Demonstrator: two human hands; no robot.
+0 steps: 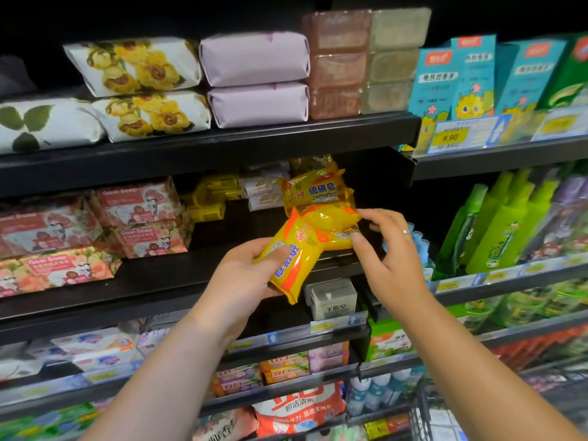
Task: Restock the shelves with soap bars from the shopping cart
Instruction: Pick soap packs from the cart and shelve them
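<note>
Shelving yellow plastic-wrapped soap bars (291, 262)
Gripping one, tilted up-right, in left hand (241, 275) — pinching another with right hand (391, 249), nearer shelf stack (313, 190).

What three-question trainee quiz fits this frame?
1. True or false: the left hand grips a yellow soap pack.
2. The right hand pinches: A) a shelved sulfur soap pack; B) a green bottle; C) a price tag.
3. Fill in: the pink boxes on that shelf read "____ Soap".
Key: 1 true; 2 A; 3 Goat.
</note>
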